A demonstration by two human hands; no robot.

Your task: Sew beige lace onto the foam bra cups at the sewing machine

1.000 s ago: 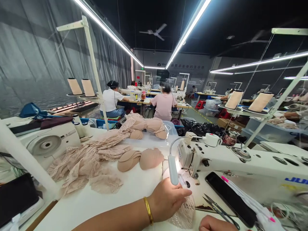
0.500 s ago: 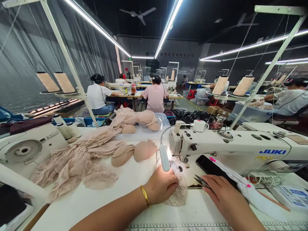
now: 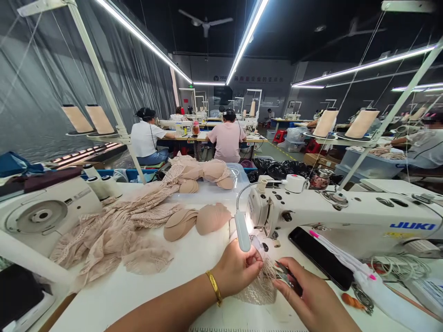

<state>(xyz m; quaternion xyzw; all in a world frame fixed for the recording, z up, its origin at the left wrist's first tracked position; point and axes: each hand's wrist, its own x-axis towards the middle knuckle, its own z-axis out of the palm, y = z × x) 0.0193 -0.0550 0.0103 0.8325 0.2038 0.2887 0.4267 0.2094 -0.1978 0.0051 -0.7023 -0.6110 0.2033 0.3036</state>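
Note:
My left hand (image 3: 238, 267), with a gold bracelet (image 3: 214, 288) on its wrist, is closed in a pinch on a piece of beige lace fabric (image 3: 259, 290) just in front of the sewing machine's needle area. Part of that lace lies spread on the table below my fingers. My right hand (image 3: 308, 295) grips dark thread snips (image 3: 290, 276), their blades pointing left toward the lace. A small clip-on lamp (image 3: 243, 233) lights the spot and hides part of the cloth under the needle.
The white sewing machine (image 3: 346, 214) stands at right, with a black phone (image 3: 320, 258) before it. Beige foam cups (image 3: 212, 219) and a heap of lace fabric (image 3: 114, 244) lie at left. A ruler strip (image 3: 242, 329) runs along the front edge. Co-workers sit farther back.
My right hand has lifted the thread snips off the table beside the phone and moved them left to the lace. My left hand still pinches the lace. The view has shifted slightly.

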